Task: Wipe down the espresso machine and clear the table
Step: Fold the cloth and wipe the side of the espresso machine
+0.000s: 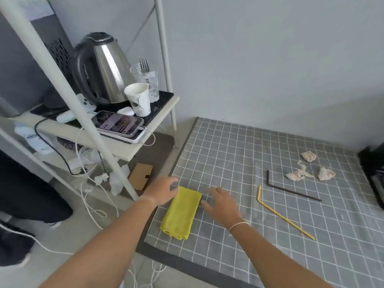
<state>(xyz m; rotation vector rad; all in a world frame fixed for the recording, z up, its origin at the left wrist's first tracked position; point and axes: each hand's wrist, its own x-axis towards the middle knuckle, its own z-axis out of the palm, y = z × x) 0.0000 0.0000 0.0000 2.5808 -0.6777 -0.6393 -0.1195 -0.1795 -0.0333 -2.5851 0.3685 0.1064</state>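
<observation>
Barely begun, by the look of it. Folded yellow cloth (181, 213) lying flat near the left edge of the table (228, 142), on the grey checked covering, not yet lifted. Left hand (161, 191) at the cloth's far left corner, fingers curled and touching or just over the edge; cannot tell whether a pinch has closed on the fabric. Right hand (221, 204) just beside the cloth's right edge, palm down, fingers spread wide, holding nothing.

Still to clear: 2 bent straws, the yellow straw (284, 217) nearer and the black straw (291, 189) beyond it, apart from each other; and 3 crumpled tissues (299, 174) further right, near the far right side. None of these gathered or moved together.

Espresso machine (372, 173) only a dark sliver at the right edge, mostly cut off; impossible to judge whether wiped. Probably not, given the cloth folded and at rest.

Likely order from here: pick up the cloth, wipe the machine, then collect straws and tissues. Whole task effectively left to do.

Shelf unit (145, 125) at left, well apart from the work.
</observation>
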